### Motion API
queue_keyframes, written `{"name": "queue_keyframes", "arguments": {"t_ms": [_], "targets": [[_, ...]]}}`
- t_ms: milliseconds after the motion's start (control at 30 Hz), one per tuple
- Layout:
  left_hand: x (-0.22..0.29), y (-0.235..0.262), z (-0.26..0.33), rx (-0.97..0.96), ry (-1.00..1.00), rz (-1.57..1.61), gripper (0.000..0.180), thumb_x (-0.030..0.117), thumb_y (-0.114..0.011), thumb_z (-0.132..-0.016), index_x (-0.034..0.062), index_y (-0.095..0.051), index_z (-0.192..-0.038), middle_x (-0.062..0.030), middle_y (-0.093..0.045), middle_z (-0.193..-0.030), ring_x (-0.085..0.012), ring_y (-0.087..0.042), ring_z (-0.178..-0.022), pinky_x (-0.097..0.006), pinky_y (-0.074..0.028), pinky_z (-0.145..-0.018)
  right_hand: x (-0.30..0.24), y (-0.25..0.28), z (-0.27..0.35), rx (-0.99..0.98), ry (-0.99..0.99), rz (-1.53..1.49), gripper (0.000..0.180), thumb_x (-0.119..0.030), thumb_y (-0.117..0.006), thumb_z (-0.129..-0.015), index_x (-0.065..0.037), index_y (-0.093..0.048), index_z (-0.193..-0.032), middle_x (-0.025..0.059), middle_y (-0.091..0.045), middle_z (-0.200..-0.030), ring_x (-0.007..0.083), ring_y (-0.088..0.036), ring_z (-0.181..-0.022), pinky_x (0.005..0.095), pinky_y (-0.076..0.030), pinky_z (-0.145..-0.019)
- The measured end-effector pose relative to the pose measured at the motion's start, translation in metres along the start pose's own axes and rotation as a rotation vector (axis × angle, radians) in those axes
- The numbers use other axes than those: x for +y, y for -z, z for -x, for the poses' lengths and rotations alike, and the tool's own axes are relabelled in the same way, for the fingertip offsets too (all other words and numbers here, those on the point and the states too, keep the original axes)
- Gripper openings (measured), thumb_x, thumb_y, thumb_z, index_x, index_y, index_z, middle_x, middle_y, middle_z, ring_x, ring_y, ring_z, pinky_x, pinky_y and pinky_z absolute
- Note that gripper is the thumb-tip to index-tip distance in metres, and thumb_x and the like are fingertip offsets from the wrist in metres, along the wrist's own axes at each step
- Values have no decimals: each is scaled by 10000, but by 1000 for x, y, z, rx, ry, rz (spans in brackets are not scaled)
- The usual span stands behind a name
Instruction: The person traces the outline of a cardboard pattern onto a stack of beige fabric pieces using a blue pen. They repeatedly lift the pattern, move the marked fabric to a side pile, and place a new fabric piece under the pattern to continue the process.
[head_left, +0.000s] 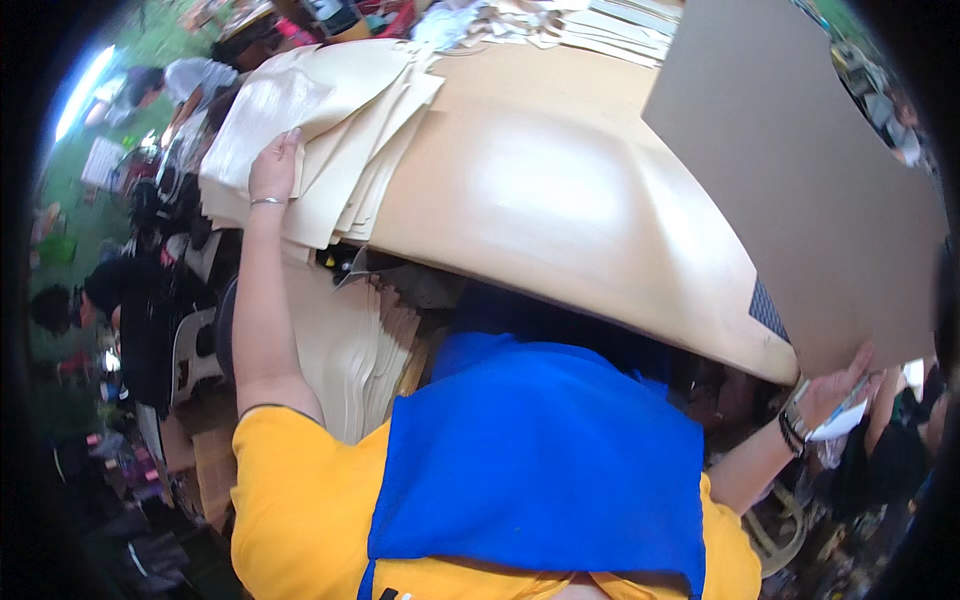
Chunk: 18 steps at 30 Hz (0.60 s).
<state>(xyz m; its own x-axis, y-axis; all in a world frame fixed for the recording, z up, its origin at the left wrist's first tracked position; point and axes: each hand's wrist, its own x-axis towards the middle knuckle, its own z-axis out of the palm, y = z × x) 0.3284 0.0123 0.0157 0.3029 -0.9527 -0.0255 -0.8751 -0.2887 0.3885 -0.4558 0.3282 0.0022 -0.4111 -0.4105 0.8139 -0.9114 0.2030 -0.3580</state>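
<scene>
My left hand point(275, 172) is closed on the edge of the top cream sheet point(262, 95), whose side curls up. Beneath it lies a fanned pile of similar thin sheets point(385, 150) at the left end of the table. Far to the right, my right hand point(832, 392) grips the lower edge of a large stiff grey-brown board point(790, 170), which stands raised over the table's right end. A slim pen-like thing point(853, 390) shows by the fingers of that hand; I cannot make out how it is held.
The tan table point(480, 200) has a glossy, light-struck top. More cream sheets point(610, 30) lie along its far edge. A second stack point(345, 350) sits lower, beside my left arm. People work at the left, one in a dark top point(135, 310), near a pale chair point(195, 350).
</scene>
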Motion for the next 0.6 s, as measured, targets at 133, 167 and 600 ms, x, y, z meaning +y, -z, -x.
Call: {"name": "queue_keyframes", "arguments": {"t_ms": [133,167,600], "targets": [[101,-39,64,-409,-437,499,460,510,-492,-956,205,-620,-1275,-178,-556,-1336,-300,-432,-1334,-346,-350,-1082,-74,-6,-17,206,-244,-347,329,-205,-631,-920,-23,-572,-1188,140,-575,-1230,234,-563,-1060,365,-433,-943],[129,-51,90,-549,-543,568,476,497,-506,-954,195,-588,-1313,-204,-518,-1372,-307,-398,-1360,-388,-317,-1112,-97,-7,-24,309,-421,-675,292,-205,-623,-937,11,-583,-1130,112,-590,-1198,194,-568,-1031,340,-435,-929],[216,-183,137,-370,-1079,-308,903,768,-520,-761,304,-298,-1502,-138,-125,-1600,-368,-89,-1470,-608,-89,-1145,-72,-1,-27,157,-519,-848,384,-141,-619,-940,26,-490,-1261,105,-571,-1249,192,-532,-1137,358,-415,-987]]}}
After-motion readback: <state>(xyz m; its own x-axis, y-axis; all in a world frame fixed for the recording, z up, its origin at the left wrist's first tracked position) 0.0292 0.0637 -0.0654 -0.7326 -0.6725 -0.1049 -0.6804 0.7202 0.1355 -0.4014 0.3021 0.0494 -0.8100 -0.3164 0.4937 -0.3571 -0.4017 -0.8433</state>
